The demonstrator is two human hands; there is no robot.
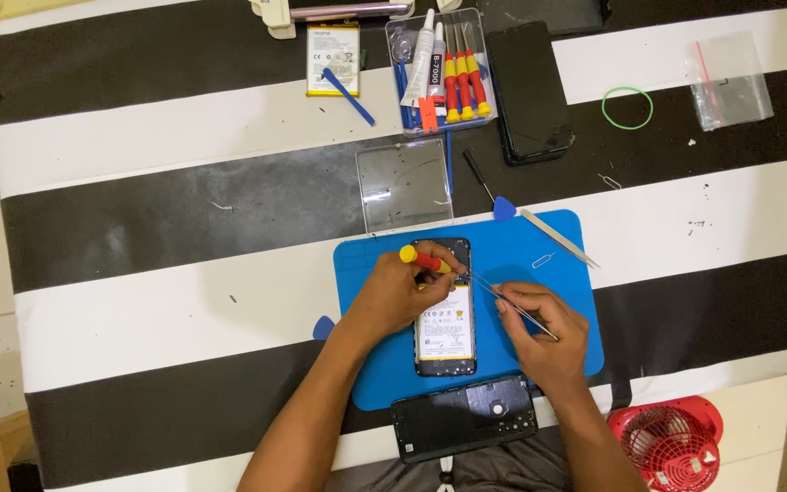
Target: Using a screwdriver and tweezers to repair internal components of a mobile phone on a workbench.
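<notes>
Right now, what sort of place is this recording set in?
Probably a makeshift phone-repair spot. An opened phone lies on a blue work mat, the left hand holds a screwdriver, the right hand tweezers, and a tool tray sits behind.

Bright, even overhead light; soft shadows, sharp focus throughout.

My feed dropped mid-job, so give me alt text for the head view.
Over a blue mat, the left hand holds a red-and-yellow screwdriver and the right hand holds tweezers, both at the upper part of an opened phone with its battery exposed. A black back cover lies just below; a clear tool box sits above.
</notes>
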